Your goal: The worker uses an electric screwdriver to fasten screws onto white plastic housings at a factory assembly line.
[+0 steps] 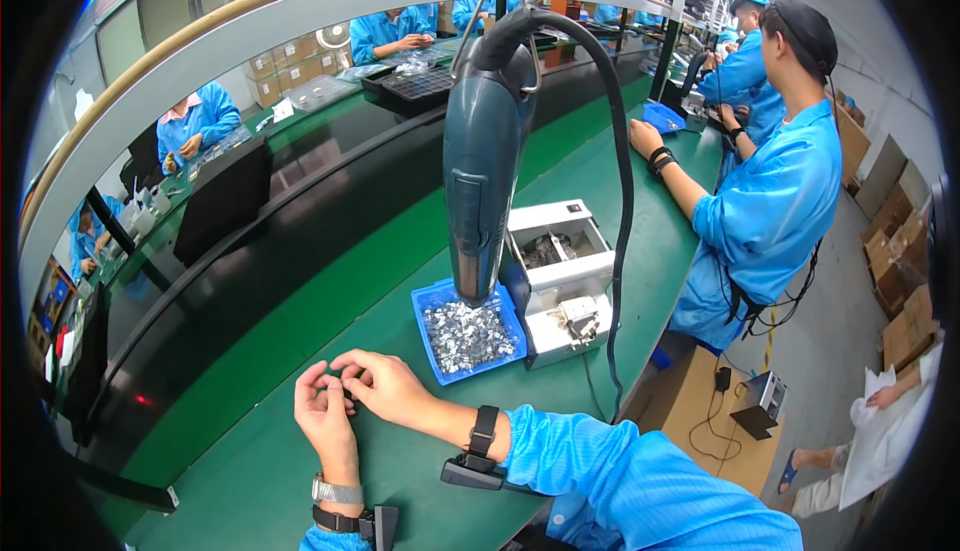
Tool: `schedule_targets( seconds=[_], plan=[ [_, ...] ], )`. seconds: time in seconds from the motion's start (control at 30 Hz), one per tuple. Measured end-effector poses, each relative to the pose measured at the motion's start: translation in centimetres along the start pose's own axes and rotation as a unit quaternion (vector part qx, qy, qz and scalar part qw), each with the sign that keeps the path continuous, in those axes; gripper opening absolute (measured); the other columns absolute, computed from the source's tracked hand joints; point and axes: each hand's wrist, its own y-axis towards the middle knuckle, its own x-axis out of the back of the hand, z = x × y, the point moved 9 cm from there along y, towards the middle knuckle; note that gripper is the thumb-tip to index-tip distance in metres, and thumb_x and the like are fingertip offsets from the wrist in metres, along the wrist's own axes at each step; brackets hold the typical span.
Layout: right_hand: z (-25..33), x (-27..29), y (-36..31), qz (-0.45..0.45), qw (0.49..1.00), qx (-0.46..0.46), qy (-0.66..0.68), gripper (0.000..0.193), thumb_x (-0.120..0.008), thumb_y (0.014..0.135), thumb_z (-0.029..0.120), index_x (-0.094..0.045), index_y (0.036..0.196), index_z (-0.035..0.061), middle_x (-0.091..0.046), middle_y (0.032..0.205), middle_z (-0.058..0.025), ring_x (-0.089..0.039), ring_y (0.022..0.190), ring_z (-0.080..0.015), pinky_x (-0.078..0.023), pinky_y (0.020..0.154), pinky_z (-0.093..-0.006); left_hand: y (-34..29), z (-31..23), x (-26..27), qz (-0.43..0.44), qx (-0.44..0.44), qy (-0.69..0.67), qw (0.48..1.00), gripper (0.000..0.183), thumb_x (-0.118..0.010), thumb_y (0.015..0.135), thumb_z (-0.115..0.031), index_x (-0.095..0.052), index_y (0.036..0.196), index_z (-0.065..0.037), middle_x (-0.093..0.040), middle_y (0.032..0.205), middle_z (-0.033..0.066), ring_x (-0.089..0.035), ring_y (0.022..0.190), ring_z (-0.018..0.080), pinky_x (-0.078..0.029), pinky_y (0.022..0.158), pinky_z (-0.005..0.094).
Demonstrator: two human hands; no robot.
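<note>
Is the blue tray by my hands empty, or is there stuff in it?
Not empty: the blue tray holds small shiny pieces covering most of its floor.

Over at the green bench's (652,226) right edge, a co-worker in blue (770,191) leans an arm by a small blue bin (664,117). Across the way, black trays (418,84) sit on another bench (322,131), with a fan (333,36) and stacked cartons (285,68) beyond its far edge; a boxy device (762,403) rests on cardboard (685,396) nearby, right of us.
</note>
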Motion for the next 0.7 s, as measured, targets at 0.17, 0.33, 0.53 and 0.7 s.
schedule_targets(
  seconds=[0.17,0.33,0.53,0.7],
  plan=[
    [0.28,0.32,-0.01,-0.011,1.000,0.026,-0.009,0.025,-0.059,0.087,0.004,-0.063,0.112,0.0029,-0.063,0.084,-0.0040,-0.061,0.063,-0.0101,-0.050,0.059,-0.0282,-0.03,0.13,-0.07,0.002,0.001,0.006,1.000,0.024,-0.059,0.095,-0.005,-0.055,0.119,-0.002,-0.058,0.087,-0.0001,-0.051,0.060,0.0028,-0.040,0.050,0.0169],
    [0.55,0.44,-0.12,-0.017,0.999,0.032,-0.006,0.024,-0.059,0.087,0.004,-0.064,0.110,0.0026,-0.062,0.082,-0.0033,-0.058,0.061,-0.0089,-0.048,0.057,-0.0275,0.01,0.10,-0.22,0.010,0.004,0.001,1.000,0.024,-0.059,0.095,-0.005,-0.055,0.119,-0.002,-0.057,0.087,-0.0001,-0.051,0.060,0.0027,-0.040,0.050,0.0169],
    [0.76,0.39,-0.01,-0.023,0.999,0.034,0.004,0.021,-0.059,0.087,0.004,-0.065,0.107,0.0024,-0.062,0.081,-0.0033,-0.058,0.060,-0.0088,-0.048,0.056,-0.0274,0.11,0.49,-0.19,0.014,0.006,-0.004,1.000,0.023,-0.059,0.096,-0.007,-0.055,0.118,-0.002,-0.057,0.086,-0.0008,-0.051,0.060,0.0024,-0.040,0.050,0.0165],
    [0.56,0.34,-0.03,-0.026,0.999,0.038,0.003,0.017,-0.059,0.088,0.005,-0.066,0.103,0.0019,-0.064,0.082,-0.0046,-0.058,0.060,-0.0094,-0.048,0.056,-0.0275,0.16,0.84,-0.03,0.014,0.007,-0.003,1.000,0.024,-0.060,0.096,-0.008,-0.055,0.119,-0.002,-0.058,0.087,-0.0005,-0.051,0.060,0.0024,-0.040,0.051,0.0165]
  ],
)
